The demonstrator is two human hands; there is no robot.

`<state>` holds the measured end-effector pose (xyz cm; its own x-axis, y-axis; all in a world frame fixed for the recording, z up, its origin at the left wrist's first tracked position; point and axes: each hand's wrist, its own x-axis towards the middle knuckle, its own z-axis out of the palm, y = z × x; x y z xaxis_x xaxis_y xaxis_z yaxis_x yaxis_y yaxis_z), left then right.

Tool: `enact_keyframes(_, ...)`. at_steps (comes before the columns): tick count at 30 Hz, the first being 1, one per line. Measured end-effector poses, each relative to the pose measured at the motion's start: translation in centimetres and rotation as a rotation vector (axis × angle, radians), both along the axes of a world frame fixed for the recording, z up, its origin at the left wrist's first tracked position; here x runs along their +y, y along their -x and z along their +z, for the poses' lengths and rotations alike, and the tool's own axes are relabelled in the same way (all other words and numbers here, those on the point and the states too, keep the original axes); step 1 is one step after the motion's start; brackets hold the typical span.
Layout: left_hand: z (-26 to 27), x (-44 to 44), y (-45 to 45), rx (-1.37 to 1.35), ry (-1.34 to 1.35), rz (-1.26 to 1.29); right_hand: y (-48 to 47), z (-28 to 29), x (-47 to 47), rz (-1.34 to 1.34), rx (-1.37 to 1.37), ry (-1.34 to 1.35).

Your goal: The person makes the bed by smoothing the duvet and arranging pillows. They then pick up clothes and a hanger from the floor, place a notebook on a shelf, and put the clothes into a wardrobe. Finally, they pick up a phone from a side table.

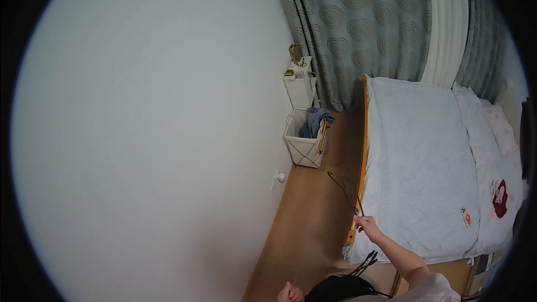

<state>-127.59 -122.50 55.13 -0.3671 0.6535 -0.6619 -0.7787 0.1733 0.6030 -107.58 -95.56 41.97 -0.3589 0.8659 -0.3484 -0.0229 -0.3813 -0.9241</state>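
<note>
My right hand (367,227) is closed around some thin dark clothes hangers (345,191), beside the near corner of the bed's wooden footboard. The hangers stick out ahead over the floor strip, and their exact number is unclear. Low in the view, my left hand (290,292) is curled near my body, and no object shows in it. Between my hands, at my body, is a black item (342,288), perhaps a bag or garment, with dark hanger-like loops (366,262) standing out from it.
The bed (419,151) lies to the right, with a phone (466,216) and a dark red cloth item (500,199) on it. A white laundry basket (306,151) holding blue clothing (314,122) stands ahead by the wall, before a white cabinet (298,91) and patterned curtains (369,25).
</note>
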Motion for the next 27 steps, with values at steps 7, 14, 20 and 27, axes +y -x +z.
enact_keyframes(7,-0.4,8.8,9.9,-0.039,0.084,-0.117,11.3,2.1,5.9,-0.018,0.083,0.082)
enact_keyframes(14,-0.4,20.4,17.9,-0.051,-0.035,-0.373,17.9,0.9,11.7,-0.107,-0.021,0.042)
enact_keyframes(20,-1.6,28.0,27.9,-0.048,-0.201,-0.511,22.6,-0.3,17.7,-0.222,-0.123,0.134)
enact_keyframes(27,-2.6,38.3,32.5,-0.16,-0.137,-0.643,25.2,-0.7,25.9,-0.201,-0.245,0.187)
